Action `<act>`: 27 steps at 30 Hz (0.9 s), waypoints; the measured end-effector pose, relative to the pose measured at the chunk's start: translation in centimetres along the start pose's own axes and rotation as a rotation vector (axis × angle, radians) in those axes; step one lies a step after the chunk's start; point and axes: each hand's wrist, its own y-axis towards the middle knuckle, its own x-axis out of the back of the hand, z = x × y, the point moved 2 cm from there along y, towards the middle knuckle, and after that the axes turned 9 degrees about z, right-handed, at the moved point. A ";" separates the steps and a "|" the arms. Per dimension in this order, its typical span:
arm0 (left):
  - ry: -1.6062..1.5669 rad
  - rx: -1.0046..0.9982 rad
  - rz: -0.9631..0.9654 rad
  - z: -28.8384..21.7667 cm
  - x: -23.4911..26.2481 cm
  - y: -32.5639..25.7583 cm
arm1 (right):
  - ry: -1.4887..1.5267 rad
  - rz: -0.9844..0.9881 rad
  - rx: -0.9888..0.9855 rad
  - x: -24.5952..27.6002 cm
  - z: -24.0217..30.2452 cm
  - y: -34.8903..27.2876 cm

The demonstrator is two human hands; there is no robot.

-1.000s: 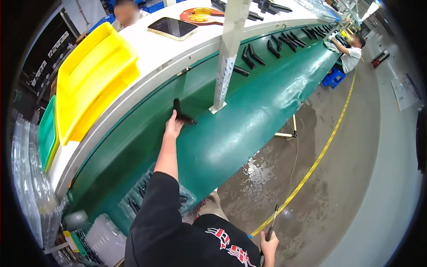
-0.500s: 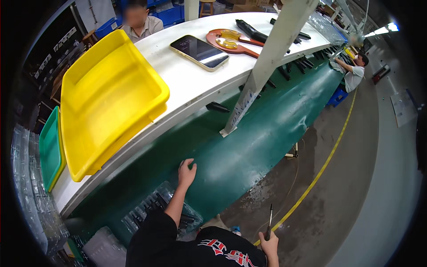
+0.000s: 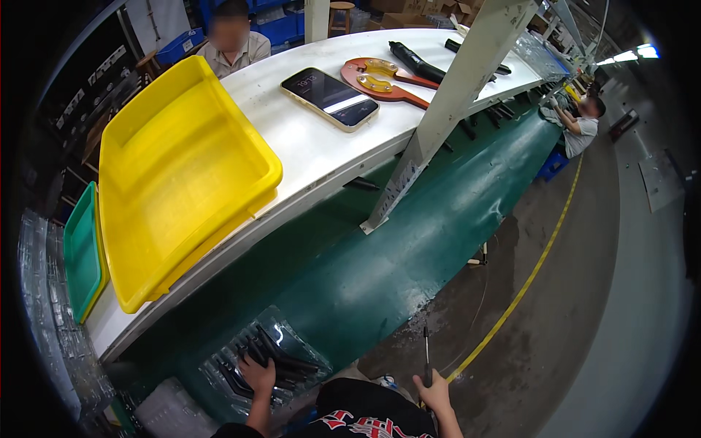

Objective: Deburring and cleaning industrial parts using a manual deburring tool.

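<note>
My left hand [image 3: 257, 378] reaches down onto a clear plastic tray [image 3: 292, 342] of several black elongated parts [image 3: 281, 359] at the near end of the green conveyor belt [image 3: 409, 241]; its fingers rest on the parts. My right hand [image 3: 437, 388] is low at the bottom edge, closed around a thin dark rod-shaped tool [image 3: 426, 352] that points upward. One black part [image 3: 363, 184] lies on the belt under the white shelf [image 3: 321, 157].
On the white shelf sit a yellow bin [image 3: 171, 175], a phone [image 3: 330, 98], an orange flat tool [image 3: 380, 79] and a black driver [image 3: 416, 62]. A green bin [image 3: 79, 252] is at left. A slanted white post [image 3: 453, 102] crosses the belt. Other people sit behind the shelf and far right.
My left hand has drawn back from the black part on the belt and dropped to the tray of parts. The view has tilted downward and nearer. My right hand stays on the rod.
</note>
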 end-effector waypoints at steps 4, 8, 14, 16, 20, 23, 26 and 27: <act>-0.071 0.093 0.127 2.2 -2.2 -0.5 | -0.007 0.016 0.035 -0.1 0.4 0.3; -0.237 0.124 0.015 4.0 -3.7 1.6 | -0.010 0.031 0.037 0.4 0.7 0.5; -0.316 0.197 0.028 7.0 -3.7 4.5 | 0.032 0.006 0.039 0.5 -1.1 0.2; -0.344 0.228 0.024 7.9 -3.6 4.8 | 0.027 0.007 0.035 0.6 -1.0 0.1; -0.402 0.236 -0.042 8.7 -4.4 4.8 | 0.018 0.024 0.045 0.6 -1.0 -0.1; -0.442 0.231 -0.092 8.6 -4.4 4.8 | 0.012 0.018 0.079 0.4 -1.8 -0.1; -0.585 -0.043 -0.136 6.9 -2.1 3.9 | -0.020 -0.011 0.157 -0.2 -3.3 1.0; -0.534 -0.082 -0.066 3.9 0.7 2.8 | -0.046 -0.035 0.204 0.0 -3.7 0.6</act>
